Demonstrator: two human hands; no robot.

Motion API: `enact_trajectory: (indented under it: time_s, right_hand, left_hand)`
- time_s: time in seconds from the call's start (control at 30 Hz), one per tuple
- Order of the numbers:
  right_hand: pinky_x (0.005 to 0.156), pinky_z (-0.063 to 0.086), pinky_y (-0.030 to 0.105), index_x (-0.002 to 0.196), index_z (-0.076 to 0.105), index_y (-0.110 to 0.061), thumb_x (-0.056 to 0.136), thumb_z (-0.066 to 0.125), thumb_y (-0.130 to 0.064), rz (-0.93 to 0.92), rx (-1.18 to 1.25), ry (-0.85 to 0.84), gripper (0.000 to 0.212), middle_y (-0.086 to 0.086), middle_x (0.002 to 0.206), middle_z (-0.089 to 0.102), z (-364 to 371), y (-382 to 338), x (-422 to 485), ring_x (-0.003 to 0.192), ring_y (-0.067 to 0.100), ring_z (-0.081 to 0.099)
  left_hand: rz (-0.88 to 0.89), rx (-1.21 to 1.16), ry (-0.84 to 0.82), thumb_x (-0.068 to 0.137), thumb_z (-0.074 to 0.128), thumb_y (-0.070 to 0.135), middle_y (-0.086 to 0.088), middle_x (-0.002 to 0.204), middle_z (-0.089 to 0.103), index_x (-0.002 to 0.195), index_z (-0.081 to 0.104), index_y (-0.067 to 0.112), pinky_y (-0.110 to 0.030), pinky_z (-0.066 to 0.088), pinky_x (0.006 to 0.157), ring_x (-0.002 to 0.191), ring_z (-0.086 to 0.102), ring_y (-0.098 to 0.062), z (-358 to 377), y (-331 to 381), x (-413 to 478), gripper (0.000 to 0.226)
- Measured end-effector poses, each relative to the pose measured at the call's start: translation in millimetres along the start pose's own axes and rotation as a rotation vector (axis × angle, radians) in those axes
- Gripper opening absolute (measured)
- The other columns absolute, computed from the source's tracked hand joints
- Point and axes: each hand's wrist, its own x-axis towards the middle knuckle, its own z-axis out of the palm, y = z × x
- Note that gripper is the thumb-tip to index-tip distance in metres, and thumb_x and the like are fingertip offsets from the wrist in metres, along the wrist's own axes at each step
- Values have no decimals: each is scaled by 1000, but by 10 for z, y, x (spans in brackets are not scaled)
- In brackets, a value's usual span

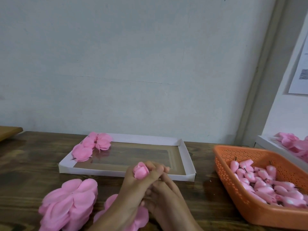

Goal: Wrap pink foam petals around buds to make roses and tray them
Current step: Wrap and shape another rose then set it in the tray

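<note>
A pink foam rose (141,172) stands upright in my left hand (133,189), whose fingers curl around its base. My right hand (165,192) is pressed against the left from below with its fingers closed under the rose; the stem is hidden between the hands. Just behind the hands lies a flat white cardboard tray (187,157), with a few finished roses (96,145) in its far left corner. Stacks of loose pink petals (70,202) lie at the near left, and more petals (141,215) lie under my wrists. Pink buds (260,182) fill an orange basket (233,151) on the right.
The dark wooden table (33,164) ends at a pale wall. A second white tray (266,144) holding pink roses sits at the far right behind the basket. A brown board (8,132) pokes in at the left edge.
</note>
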Motion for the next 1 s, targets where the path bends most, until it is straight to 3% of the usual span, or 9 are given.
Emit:
enact_trajectory:
  time_s: [0.2, 0.33, 0.47, 0.57, 0.67, 0.77, 0.83, 0.9, 1.0]
  right_hand:
    - [62, 53, 31, 123, 72, 2, 89, 74, -11, 15, 21, -18, 37, 19, 82, 60, -14, -50, -35, 74, 23, 64]
    - [55, 51, 35, 115, 68, 2, 86, 78, -20, 96, 24, 72, 38, 22, 82, 61, 5, -6, -8, 71, 29, 65]
    - [66, 54, 40, 119, 74, -3, 82, 83, -27, 67, -38, 83, 45, 25, 117, 70, 7, 38, -5, 94, 32, 74]
    - [62, 58, 39, 128, 65, 3, 81, 78, -8, 38, 102, 7, 51, 25, 115, 74, 21, 37, -27, 94, 34, 76]
    - [68, 57, 39, 129, 67, 3, 86, 71, -7, 6, 79, -51, 44, 27, 116, 72, 7, 27, -45, 98, 36, 72]
    - [63, 55, 38, 111, 69, 4, 92, 74, -11, 61, 96, 10, 25, 25, 100, 70, 0, 30, -44, 87, 35, 70]
    - [73, 59, 39, 96, 76, -7, 96, 74, -19, 45, -81, 112, 12, 15, 95, 76, -30, 53, -52, 91, 29, 75]
    - [91, 60, 40, 102, 80, -24, 100, 69, -26, -74, -422, 155, 12, 2, 103, 80, -83, 20, -77, 103, 20, 76]
    - [80, 61, 40, 108, 71, -30, 101, 68, -27, -446, -898, 201, 8, -4, 96, 76, -222, -82, -93, 86, 15, 73]
  left_hand:
    - [1, 25, -66, 76, 86, 35, -19, 90, 76, 68, 71, 13, -49, 53, 86, 100, 74, -41, -33, 4, 8, 28]
    - [10, -4, -110, 77, 88, 32, -21, 76, 69, 63, 64, 8, -40, 57, 75, 91, 74, -39, -33, 16, 10, 36]
    - [53, 70, -72, 80, 81, 35, -20, 75, 72, 62, 65, 7, -36, 59, 74, 91, 75, -38, -13, -15, 24, 37]
    - [37, 39, 13, 76, 82, 35, -23, 80, 73, 63, 65, 4, -35, 60, 72, 96, 77, -39, -43, -25, 43, 38]
    - [33, 38, -7, 75, 83, 31, -20, 76, 72, 59, 65, 10, -36, 60, 73, 95, 76, -41, -45, -14, 36, 33]
    - [20, -5, -58, 76, 85, 29, -22, 67, 64, 57, 60, 7, -35, 58, 68, 83, 73, -38, -41, -21, 25, 39]
    - [40, -10, -68, 77, 84, 28, -23, 62, 61, 54, 56, 9, -32, 57, 67, 79, 72, -37, -57, -30, 26, 42]
    - [84, 23, -62, 79, 83, 29, -21, 62, 64, 53, 57, 14, -35, 58, 71, 84, 74, -37, -59, -37, 39, 40]
    - [243, 199, 19, 80, 81, 32, -13, 71, 73, 53, 61, 24, -33, 58, 72, 81, 76, -27, -58, -94, 59, 34]
